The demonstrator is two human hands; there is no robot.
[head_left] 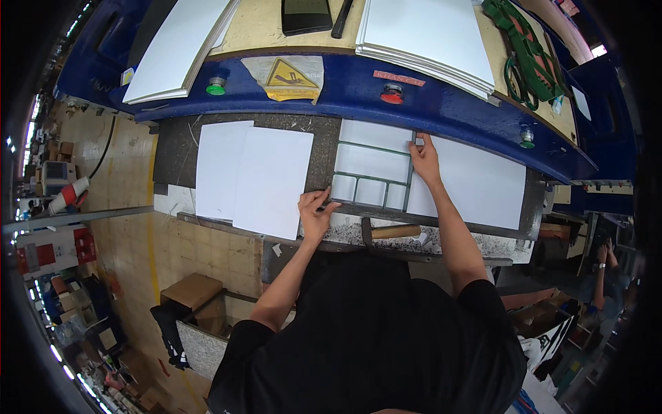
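Both hands are at a divided metal frame with green edges point(372, 179), which looks like a cutting die. It lies over a white sheet point(376, 163) that shows through its compartments. My left hand point(316, 216) has its fingers bent in a pinch at the frame's near left corner. Higher up, my right hand point(425, 160) grips the frame's right side bar between thumb and fingers. A larger white sheet point(476, 183) extends right of the frame, partly behind my right forearm. Two overlapping white sheets point(272, 179) lie to the left.
Beyond the dark work plate point(179, 153) runs a blue machine beam point(455, 103) with green and red buttons. On it are paper stacks point(427, 45), a phone point(306, 16) and green frames point(527, 52). A wooden-handled hammer point(395, 232) lies at the near edge. Another person point(603, 272) is far right.
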